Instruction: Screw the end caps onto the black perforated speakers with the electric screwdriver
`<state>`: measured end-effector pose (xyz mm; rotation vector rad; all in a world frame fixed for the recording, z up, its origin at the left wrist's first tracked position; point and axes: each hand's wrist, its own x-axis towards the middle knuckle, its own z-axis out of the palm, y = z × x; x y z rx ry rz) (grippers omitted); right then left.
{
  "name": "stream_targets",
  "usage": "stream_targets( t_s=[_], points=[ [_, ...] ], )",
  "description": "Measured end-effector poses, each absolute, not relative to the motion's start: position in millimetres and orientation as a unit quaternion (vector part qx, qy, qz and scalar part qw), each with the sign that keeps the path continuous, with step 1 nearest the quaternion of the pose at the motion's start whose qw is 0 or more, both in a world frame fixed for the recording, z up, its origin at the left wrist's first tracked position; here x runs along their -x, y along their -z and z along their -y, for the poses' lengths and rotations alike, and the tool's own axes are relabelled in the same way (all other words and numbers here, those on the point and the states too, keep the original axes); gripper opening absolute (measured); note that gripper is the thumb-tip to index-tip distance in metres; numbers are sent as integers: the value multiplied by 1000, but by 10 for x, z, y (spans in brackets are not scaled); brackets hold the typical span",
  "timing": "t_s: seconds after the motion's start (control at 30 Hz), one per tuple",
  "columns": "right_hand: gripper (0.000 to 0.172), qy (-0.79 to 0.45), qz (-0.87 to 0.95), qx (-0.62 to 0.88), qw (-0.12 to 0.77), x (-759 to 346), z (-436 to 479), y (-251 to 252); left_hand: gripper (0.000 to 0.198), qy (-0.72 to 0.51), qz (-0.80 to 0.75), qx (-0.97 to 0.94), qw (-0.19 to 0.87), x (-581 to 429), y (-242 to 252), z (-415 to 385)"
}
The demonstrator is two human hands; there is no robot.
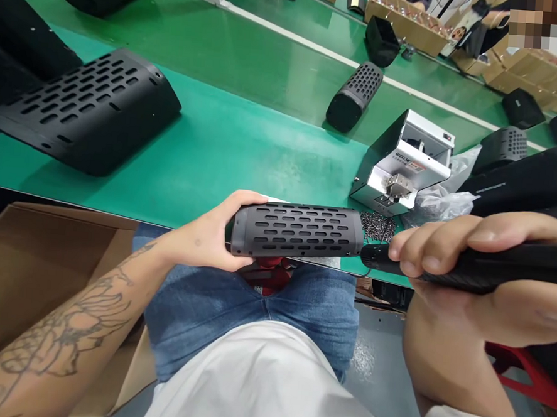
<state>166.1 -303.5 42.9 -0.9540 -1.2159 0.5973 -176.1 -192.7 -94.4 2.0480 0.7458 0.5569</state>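
Note:
My left hand [206, 235] grips the left end of a black perforated speaker housing [296, 231], held level over the near edge of the green belt [226, 136]. My right hand [474, 249] is wrapped round a black electric screwdriver [501, 269]. Its tip touches the housing's right end. A heap of small screws [376, 224] lies just behind the housing.
A big black perforated shell [91, 109] lies on the belt at left. Another small housing [354, 93] rests farther back. A white screw feeder [404, 163] and a plastic bag [442, 199] stand at right. A cardboard box [34, 269] stands beside my left knee; more boxes line the far side.

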Motion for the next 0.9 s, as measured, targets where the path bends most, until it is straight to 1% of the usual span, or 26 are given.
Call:
stream_targets(
  t_s=[0.1,0.23,0.4,0.7,0.83,0.9],
  points=[
    [35,-301,570,340,685,-1664,2976,-376,104,-221,-297,-822,432,1763,955,1933],
    [23,-364,543,345,673,-1682,2962,-313,106,-233,-286,-823,431,1753,980,1958],
    [23,-395,535,338,666,-1686,2987,-305,103,-254,-274,-823,427,1728,993,1983],
    [22,-396,576,312,644,-1670,3005,-247,105,-259,-268,-824,427,1736,1012,1978],
    [25,-372,599,316,635,-1845,3028,-336,101,-257,-278,-822,426,1733,999,1980],
    [32,-324,583,344,661,-2059,2909,-400,100,-261,-279,-822,423,1720,994,1978]
  ],
)
